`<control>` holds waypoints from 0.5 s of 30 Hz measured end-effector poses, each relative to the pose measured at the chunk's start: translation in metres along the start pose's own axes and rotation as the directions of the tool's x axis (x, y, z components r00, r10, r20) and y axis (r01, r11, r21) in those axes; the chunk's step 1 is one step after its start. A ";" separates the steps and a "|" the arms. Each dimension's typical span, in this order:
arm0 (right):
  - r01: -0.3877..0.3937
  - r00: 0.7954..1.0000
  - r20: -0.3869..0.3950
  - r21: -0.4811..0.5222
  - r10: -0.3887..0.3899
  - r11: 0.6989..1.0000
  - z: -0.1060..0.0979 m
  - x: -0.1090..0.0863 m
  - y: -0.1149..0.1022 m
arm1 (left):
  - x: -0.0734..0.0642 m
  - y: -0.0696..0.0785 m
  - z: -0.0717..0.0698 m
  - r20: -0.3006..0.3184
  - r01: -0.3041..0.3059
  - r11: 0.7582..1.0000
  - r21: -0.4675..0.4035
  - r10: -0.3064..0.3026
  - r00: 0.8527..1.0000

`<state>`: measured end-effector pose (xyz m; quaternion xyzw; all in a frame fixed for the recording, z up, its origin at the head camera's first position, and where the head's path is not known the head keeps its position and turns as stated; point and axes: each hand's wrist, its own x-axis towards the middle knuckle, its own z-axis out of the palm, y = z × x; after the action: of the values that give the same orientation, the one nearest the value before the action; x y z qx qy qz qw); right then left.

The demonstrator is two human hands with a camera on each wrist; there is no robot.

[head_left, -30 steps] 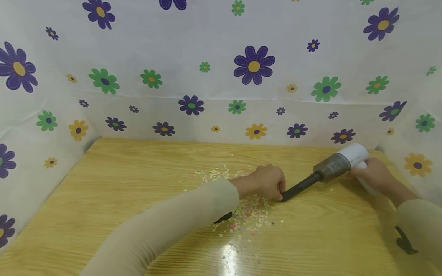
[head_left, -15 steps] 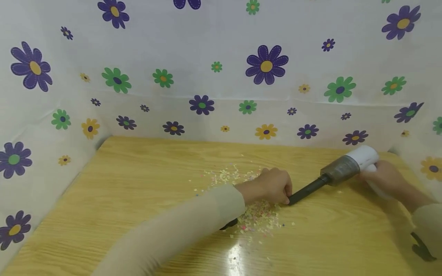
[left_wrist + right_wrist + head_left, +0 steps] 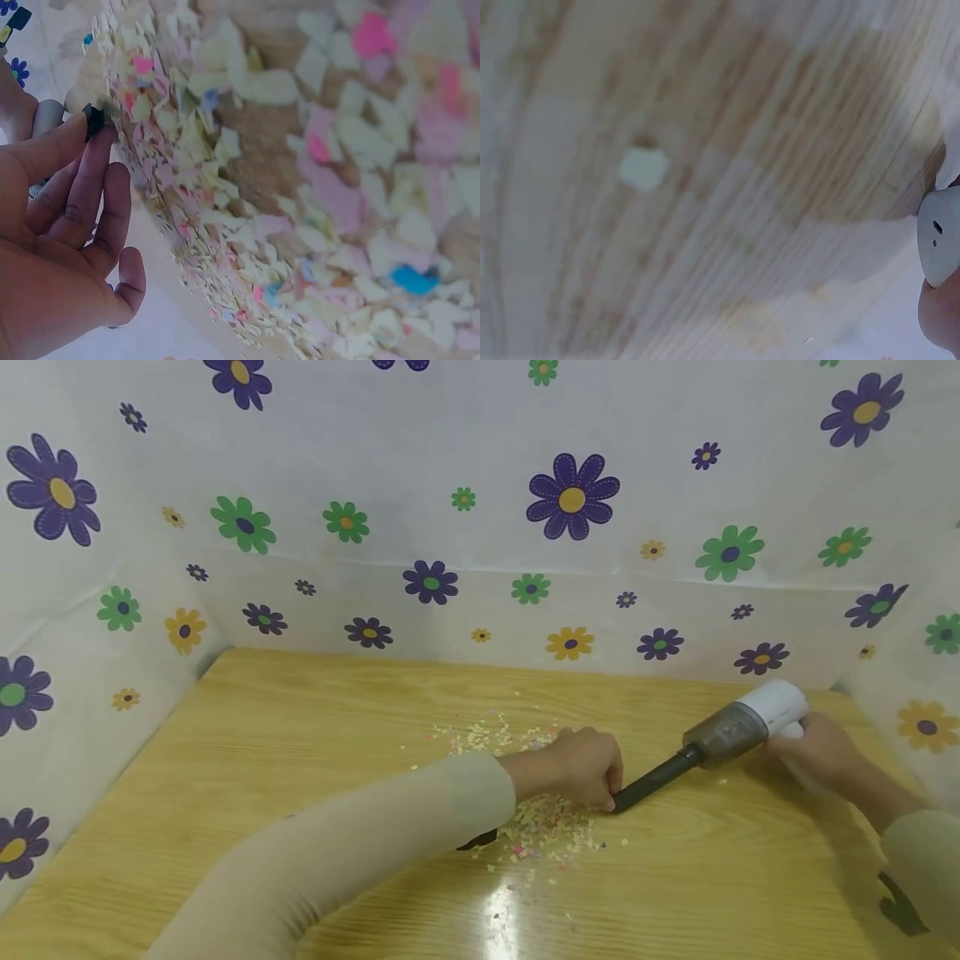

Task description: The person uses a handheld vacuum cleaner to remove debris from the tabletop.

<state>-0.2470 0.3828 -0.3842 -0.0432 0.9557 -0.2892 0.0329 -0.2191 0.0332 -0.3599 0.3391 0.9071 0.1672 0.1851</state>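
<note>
Handheld vacuum (image 3: 708, 747): right of centre in head view, aslant, with white body (image 3: 776, 703) toward upper right, smoky see-through cup in the middle, dark nozzle (image 3: 656, 783) slanting down-left. Left hand (image 3: 588, 768) at the nozzle's lower end, just right of frame centre. Thumb and forefinger clamped together on the dark tip, as seen at upper left of left wrist view; other fingers loosely bent. Right hand (image 3: 817, 752) at far right, fingers wrapped round the white handle below the body. In right wrist view, only a sliver of hand at the right edge, beside a white end (image 3: 939, 236) with small dark slot and dot; exact finger placement there hard to tell.

Paper bits (image 3: 551, 828) in a loose heap below and beside the left hand, frame centre: mostly pale yellow, some pink, a few blue. Partly hidden behind the left forearm. One lone pale bit (image 3: 643, 168) left of centre in right wrist view, blurred.

Beneath all, wood-grain table (image 3: 315, 718), glare at bottom centre. Behind, across upper frame, white cloth (image 3: 465, 427) printed with purple, green and yellow flowers. Beige sleeves (image 3: 337, 843) on both arms.
</note>
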 end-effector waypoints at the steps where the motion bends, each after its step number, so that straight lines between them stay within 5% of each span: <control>1: 0.000 1.000 0.003 0.002 0.000 1.000 0.000 -0.001 -0.001 | -0.001 0.001 0.000 0.004 0.004 1.000 0.004 -0.004 1.000; 15: 0.056 0.998 -0.026 0.024 -0.055 0.998 0.002 -0.008 -0.002 | -0.005 0.015 0.005 0.035 0.031 0.998 0.063 -0.033 0.999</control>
<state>-0.2389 0.3808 -0.3839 -0.0656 0.9509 -0.3021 0.0132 -0.2050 0.0408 -0.3564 0.3330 0.9137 0.1296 0.1935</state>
